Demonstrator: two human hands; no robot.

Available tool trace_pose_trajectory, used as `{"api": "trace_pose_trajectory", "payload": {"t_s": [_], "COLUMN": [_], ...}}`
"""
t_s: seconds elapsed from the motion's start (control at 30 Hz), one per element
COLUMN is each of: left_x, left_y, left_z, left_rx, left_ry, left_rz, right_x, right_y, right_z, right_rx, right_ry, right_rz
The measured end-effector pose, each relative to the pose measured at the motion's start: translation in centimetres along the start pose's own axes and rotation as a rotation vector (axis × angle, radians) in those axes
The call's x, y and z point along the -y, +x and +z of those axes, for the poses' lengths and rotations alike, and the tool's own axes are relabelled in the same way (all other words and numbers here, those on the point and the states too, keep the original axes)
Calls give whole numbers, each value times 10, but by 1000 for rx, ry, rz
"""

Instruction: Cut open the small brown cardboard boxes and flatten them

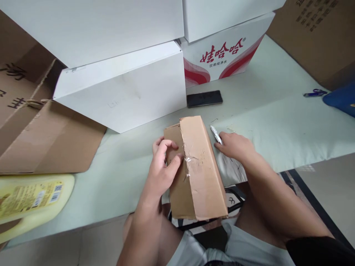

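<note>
A small brown cardboard box (pixel 203 173) lies at the table's front edge, its near end jutting over my lap. Ragged, torn tape runs along the seam where its top flaps meet. My left hand (pixel 165 166) grips the box's left side, with the thumb on the top near the seam and the fingers curled over the flap. To the right of the box, my right hand (pixel 234 146) rests low by the table with its fingers closed on a slim silver utility knife (pixel 215 134). The knife's tip points away from me; its handle is partly hidden by the fingers.
A black phone (pixel 204 99) lies behind the box. White cartons (pixel 124 96) and a red-lettered carton (pixel 222 59) stand at the back. Large brown cartons (pixel 55 136) flank the left. A yellow jug (pixel 36 199) lies front left; blue-handled scissors (pixel 315 93) lie far right.
</note>
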State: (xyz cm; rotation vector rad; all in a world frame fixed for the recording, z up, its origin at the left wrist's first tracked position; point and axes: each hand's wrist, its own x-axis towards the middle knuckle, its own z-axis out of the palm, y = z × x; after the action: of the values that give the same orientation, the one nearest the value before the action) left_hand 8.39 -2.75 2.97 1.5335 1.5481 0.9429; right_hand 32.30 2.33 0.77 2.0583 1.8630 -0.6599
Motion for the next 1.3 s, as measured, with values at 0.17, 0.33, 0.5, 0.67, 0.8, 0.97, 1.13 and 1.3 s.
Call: {"api": "trace_pose_trajectory", "payload": {"t_s": [0.17, 0.33, 0.5, 0.67, 0.8, 0.97, 1.13, 1.3], "left_x": [-5, -5, -5, -6, -6, -5, -4, -4], "left_y": [0, 1, 0, 1, 1, 1, 2, 3], "left_z": [-1, -1, 0, 0, 1, 1, 1, 2], "left_rx": [55, 55, 50, 61, 62, 62, 47, 39], "left_ry": [-71, -79, -81, -77, -60, -55, -39, -47], "left_rz": [-82, -81, -82, -86, -68, -62, -58, -49], "right_x": [-1, 0, 1, 3, 4, 4, 3, 4], "right_y": [1, -1, -5, -7, -6, -2, 1, 0], "right_z": [2, 1, -1, -2, 1, 8, 13, 13], "right_rx": [-16, -89, -60, -63, -64, -72, -89, -98], "right_ry": [21, 142, 214, 228, 231, 206, 211, 230], "right_rz": [21, -91, -246, -262, -267, -268, -284, -291]}}
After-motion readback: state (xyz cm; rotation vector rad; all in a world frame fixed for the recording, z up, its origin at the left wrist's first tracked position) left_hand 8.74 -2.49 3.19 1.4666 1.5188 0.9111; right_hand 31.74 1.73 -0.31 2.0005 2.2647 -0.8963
